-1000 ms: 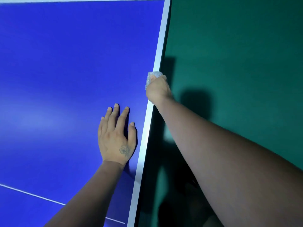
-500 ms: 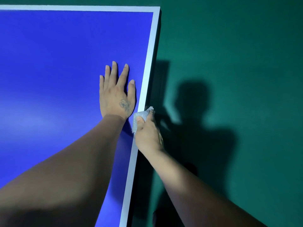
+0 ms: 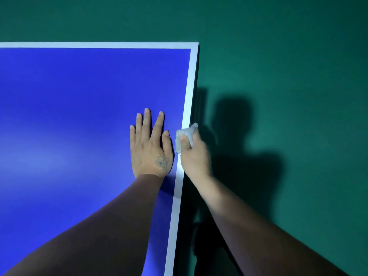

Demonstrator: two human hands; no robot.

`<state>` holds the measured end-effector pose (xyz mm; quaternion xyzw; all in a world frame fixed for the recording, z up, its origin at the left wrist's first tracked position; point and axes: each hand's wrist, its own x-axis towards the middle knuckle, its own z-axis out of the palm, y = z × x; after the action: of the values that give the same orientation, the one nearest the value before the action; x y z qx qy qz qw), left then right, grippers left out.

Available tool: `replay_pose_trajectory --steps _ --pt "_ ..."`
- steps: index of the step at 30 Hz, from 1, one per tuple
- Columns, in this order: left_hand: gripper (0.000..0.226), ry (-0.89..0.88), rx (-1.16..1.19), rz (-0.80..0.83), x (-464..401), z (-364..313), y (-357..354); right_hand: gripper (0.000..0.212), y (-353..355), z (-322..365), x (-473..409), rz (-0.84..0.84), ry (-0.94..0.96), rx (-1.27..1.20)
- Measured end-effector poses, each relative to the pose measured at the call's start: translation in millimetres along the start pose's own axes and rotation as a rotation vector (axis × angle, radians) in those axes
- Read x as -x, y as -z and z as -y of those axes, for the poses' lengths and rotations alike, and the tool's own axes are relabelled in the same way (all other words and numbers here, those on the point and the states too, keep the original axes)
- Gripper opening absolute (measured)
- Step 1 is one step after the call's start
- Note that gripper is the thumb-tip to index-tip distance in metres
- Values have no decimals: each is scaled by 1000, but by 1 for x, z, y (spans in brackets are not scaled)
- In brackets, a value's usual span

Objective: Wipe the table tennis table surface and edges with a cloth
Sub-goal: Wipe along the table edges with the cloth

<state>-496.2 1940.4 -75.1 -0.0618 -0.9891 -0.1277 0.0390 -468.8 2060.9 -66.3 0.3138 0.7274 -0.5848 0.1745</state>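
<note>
Blue desk [image 3: 79, 116] fills the view; its white right edge runs up to the far corner. Left hand [image 3: 150, 148] lies flat w/ fingers straight, prob. bracing the body. Right hand [image 3: 194, 154] pinches the cloth [image 3: 185, 136] over the edge, thumb on top, to rub the rim.

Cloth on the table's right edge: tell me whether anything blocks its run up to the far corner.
Nothing visible does. The right hand pinches the cloth on the white edge stripe, bare to the corner; the left hand lies flat beside it on the blue.
</note>
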Motion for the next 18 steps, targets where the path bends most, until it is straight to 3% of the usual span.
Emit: replay_pose_trajectory --steps 8,14,18 --pt "55 -1 11 -19 1 0 -1 59 -6 1 -6 -46 -27 -5" --pt "54 0 15 -44 -2 -1 -1 56 7 52 -70 -95 -2 -33" --pt "54 11 4 -35 -2 -2 -1 41 15 74 -106 -104 9 -25"
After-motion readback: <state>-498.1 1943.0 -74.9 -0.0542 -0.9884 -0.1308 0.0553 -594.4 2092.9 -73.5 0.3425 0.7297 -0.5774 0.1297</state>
